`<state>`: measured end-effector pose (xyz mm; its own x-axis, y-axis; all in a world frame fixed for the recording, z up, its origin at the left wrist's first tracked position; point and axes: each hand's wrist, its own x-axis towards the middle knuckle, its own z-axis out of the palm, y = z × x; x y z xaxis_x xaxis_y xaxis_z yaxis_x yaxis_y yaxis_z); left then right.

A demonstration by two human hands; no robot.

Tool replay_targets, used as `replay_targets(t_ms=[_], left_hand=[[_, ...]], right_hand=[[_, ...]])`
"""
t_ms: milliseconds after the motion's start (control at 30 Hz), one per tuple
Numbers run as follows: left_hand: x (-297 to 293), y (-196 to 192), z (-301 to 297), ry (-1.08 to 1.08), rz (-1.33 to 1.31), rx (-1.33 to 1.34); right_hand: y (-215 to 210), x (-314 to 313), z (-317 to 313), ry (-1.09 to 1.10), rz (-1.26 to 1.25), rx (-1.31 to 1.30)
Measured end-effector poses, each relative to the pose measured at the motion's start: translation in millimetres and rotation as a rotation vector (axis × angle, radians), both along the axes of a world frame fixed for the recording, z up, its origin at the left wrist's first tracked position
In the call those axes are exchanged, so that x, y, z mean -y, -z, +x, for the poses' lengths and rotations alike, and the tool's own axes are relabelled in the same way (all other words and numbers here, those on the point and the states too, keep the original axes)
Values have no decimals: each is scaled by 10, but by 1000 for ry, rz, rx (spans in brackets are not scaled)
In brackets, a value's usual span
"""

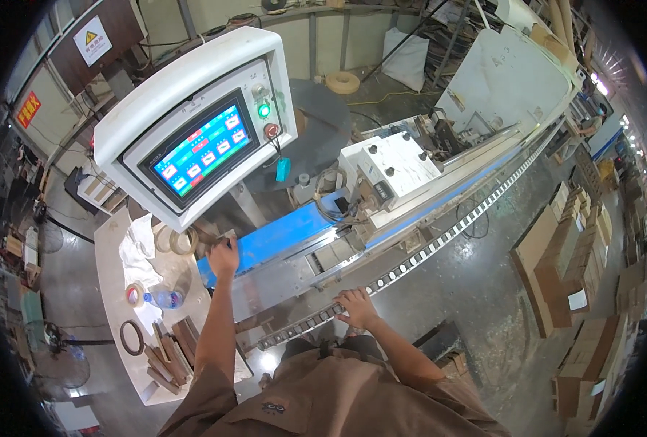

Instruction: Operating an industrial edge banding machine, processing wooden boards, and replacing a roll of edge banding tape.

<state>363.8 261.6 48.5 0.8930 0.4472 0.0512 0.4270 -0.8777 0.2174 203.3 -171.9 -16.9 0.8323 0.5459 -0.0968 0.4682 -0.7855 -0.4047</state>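
My left hand (224,259) is at the left end of the machine's long blue cover (287,234). Its fingers are curled together over something small and dark that I cannot make out. My right hand (355,306) lies across the roller rail (418,256) in front of my body, fingers slightly apart and holding nothing. This narrow rail of small white rollers runs from near my waist to the far right, alongside the machine. Above my left hand hangs a white control panel (192,116) with a lit touch screen (202,149), a green lamp and a red button.
On the pale table (112,255) at left are tape rolls (184,241), a plastic bottle (165,299), white cloth (137,251) and several brown strips (169,357). Stacked boards (567,255) stand at right. A white machine housing (396,169) rises beyond the cover.
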Motion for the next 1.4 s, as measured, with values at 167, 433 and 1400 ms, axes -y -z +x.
replay_targets(t_ms=[167,433,1400], left_hand=[[12,-11,-1,10,37,27],[-24,-54,-31,23,36,38],[-255,346,71,56,78,29]], right_hand=[[6,-9,-12,14,-8,0],[8,-39,-14,26,13,-6],[57,12,-5,23,44,-75]])
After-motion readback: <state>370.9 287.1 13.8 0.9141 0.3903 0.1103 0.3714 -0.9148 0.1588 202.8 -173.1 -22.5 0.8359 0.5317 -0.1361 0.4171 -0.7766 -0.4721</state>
